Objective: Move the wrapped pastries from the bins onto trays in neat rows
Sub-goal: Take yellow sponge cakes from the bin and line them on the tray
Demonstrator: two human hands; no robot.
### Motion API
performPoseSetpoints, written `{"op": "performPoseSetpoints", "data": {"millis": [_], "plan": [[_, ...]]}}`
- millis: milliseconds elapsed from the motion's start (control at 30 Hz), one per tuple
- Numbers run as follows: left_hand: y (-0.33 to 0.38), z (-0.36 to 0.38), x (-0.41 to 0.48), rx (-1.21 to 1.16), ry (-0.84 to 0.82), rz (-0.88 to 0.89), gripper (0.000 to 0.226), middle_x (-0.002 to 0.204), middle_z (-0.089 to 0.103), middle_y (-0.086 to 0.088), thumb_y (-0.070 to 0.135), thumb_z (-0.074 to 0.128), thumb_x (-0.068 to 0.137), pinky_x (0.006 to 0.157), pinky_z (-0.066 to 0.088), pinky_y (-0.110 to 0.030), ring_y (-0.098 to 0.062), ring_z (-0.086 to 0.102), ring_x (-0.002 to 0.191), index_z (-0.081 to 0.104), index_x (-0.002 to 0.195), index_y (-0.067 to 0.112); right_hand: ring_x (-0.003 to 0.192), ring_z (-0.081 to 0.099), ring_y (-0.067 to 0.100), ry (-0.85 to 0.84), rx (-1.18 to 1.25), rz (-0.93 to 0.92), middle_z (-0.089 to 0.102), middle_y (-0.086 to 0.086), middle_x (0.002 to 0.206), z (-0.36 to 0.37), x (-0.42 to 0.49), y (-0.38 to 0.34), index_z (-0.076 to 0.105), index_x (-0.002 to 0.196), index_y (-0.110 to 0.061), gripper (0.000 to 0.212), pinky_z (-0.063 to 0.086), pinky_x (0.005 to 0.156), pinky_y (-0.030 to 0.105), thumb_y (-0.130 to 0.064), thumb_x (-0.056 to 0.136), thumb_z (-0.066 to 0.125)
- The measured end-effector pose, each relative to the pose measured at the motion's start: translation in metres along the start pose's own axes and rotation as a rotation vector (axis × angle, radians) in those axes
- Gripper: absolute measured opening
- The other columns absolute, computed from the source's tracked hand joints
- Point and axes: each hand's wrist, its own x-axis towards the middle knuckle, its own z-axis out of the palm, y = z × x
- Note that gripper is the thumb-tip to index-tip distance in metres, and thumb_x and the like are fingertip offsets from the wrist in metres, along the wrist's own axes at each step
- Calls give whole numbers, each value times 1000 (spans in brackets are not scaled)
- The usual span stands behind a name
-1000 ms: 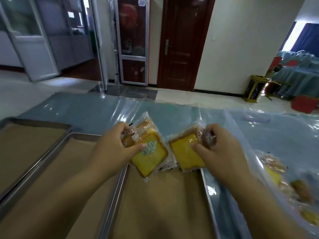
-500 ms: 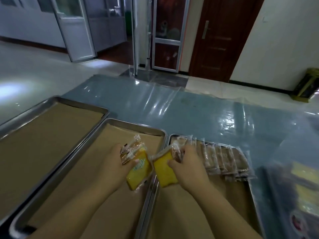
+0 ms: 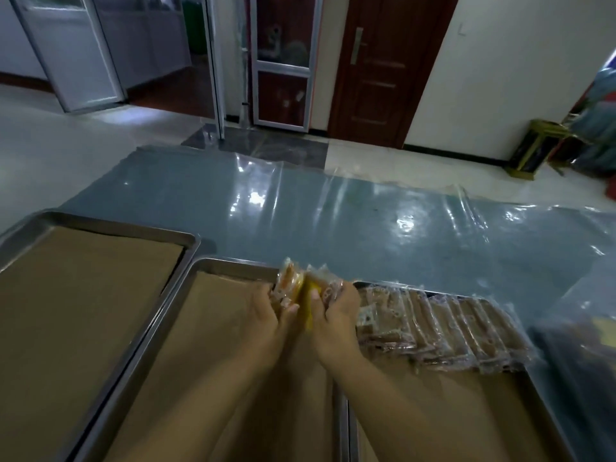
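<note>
My left hand (image 3: 271, 313) holds a wrapped pastry (image 3: 287, 281) on edge, and my right hand (image 3: 335, 313) holds a second wrapped yellow pastry (image 3: 308, 300) pressed against it. Both pastries stand upright over the far end of the gap between the middle tray (image 3: 226, 265) and the right tray (image 3: 546, 388). A row of several wrapped pastries (image 3: 443, 328) stands on edge across the far end of the right tray, just right of my right hand. All three trays are lined with brown paper.
A third tray (image 3: 100, 225) lies at the left, holding only its paper. The table (image 3: 333, 215) is covered by blue cloth under clear plastic. A dark bin or bag (image 3: 583, 361) with pastries sits blurred at the right edge.
My hands have brought the two pastries together and turned them upright, shifting toward the left end of the row on the right tray. The view has tilted back toward the trays.
</note>
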Motion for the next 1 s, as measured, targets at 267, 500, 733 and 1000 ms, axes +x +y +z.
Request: {"op": "performPoseSetpoints", "data": {"millis": [267,500,733,1000], "plan": [[-58,5,-18,168,-276,126,57,133,27,11,34,59,86,92,45,-28,-3,45,109,21,126,45,99,50,0,-306,-24,43,33,-8,116,-16,-25,54,37,112,-33,33,48,66,8,-30,87,60],[-73,9,-17,329,-214,287,45,142,30,5,29,60,88,87,38,-18,-9,42,115,47,130,23,109,42,-9,-301,-357,-115,27,-30,120,-41,-29,77,30,128,-49,80,39,71,0,-34,67,80],[-66,15,16,325,-244,268,47,147,29,7,28,54,91,94,38,-22,-11,41,123,40,136,25,99,47,13,-180,-744,-113,36,-6,115,-24,-5,71,27,134,-36,86,47,75,25,-57,66,73],[-53,18,49,343,-292,238,49,140,37,4,20,58,89,95,43,-31,-13,44,117,39,133,25,110,46,24,-149,-969,23,38,6,121,-6,25,59,27,129,-28,78,43,81,36,-74,72,53]]}}
